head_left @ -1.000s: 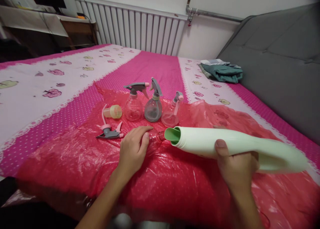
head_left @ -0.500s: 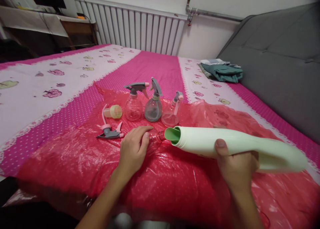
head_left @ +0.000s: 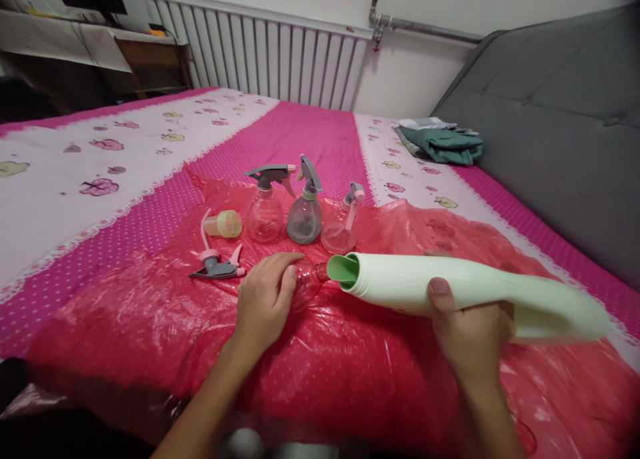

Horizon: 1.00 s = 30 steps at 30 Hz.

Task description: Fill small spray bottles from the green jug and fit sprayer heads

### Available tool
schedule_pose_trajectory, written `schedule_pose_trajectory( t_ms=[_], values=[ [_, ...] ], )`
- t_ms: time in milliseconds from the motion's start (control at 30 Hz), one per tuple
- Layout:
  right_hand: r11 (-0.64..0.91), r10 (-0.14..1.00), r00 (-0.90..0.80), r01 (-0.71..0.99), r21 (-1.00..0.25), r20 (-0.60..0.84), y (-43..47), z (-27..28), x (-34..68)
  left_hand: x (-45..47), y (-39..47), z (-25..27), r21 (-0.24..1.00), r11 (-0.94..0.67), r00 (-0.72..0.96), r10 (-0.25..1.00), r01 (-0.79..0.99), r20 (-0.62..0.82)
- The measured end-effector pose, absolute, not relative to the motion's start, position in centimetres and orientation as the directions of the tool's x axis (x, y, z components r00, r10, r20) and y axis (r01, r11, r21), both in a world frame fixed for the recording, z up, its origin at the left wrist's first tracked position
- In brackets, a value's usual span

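Note:
My left hand [head_left: 267, 295] is wrapped round a clear spray bottle body [head_left: 309, 280] with no spray head on it, tilted with its neck to the right. Gripped in my right hand [head_left: 470, 329] is a large pale green jug [head_left: 400, 282], lying nearly level. Its green spout [head_left: 342, 269] meets the bottle's mouth; whether liquid flows I cannot tell. Left of my left hand lies a loose grey and pink spray head [head_left: 216, 265]. Behind stand a clear spray bottle [head_left: 265, 219], a grey one [head_left: 305, 217] and a smaller pinkish one [head_left: 340, 231].
A small yellow-capped container [head_left: 225, 224] lies on its side on the red plastic sheet [head_left: 150, 325]. The sheet covers part of the patterned bed [head_left: 320, 135]. Folded clothes [head_left: 443, 142] sit by the grey headboard [head_left: 545, 105]. A radiator [head_left: 260, 55] lines the wall.
The whole view has shifted very slightly, moving the scene a little left. Both hands keep their holds, and the jug's spout stays at the bottle's mouth.

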State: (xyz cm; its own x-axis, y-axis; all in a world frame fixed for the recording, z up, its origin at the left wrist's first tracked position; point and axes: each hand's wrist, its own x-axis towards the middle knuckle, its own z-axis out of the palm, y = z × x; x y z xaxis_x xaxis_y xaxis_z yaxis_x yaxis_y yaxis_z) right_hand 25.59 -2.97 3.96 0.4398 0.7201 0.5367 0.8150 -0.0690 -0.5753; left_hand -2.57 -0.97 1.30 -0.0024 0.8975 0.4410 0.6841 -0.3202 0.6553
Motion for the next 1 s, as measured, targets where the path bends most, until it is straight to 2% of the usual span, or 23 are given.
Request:
schedule_pose_trajectory(
  t_ms=[333, 533, 667, 867, 1000],
  values=[
    [-0.061, 0.716, 0.435, 0.818, -0.572, 0.546, -3.0, 4.0, 25.7, -2.6, -0.9, 1.2, 0.652, -0.321, -0.003, 0.895, 0.687, 0.445],
    [0.003, 0.806, 0.366, 0.784, -0.621, 0.465, -3.4, 4.6, 26.3, -2.6, -1.0, 1.2, 0.642, -0.326, -0.002, 0.891, 0.694, 0.455],
    [0.053, 0.829, 0.317, 0.775, -0.629, 0.461, -3.5, 4.7, 26.6, -2.6, -0.9, 1.3, 0.637, -0.328, -0.003, 0.888, 0.697, 0.46],
    [-0.038, 0.819, 0.379, 0.785, -0.618, 0.43, -3.6, 4.3, 26.5, -2.6, -1.0, 1.2, 0.645, -0.33, -0.002, 0.889, 0.689, 0.457],
    [-0.055, 0.795, 0.38, 0.822, -0.567, 0.474, -3.7, 4.2, 25.9, -2.6, -1.0, 1.3, 0.649, -0.32, -0.006, 0.894, 0.69, 0.447]
  ],
)
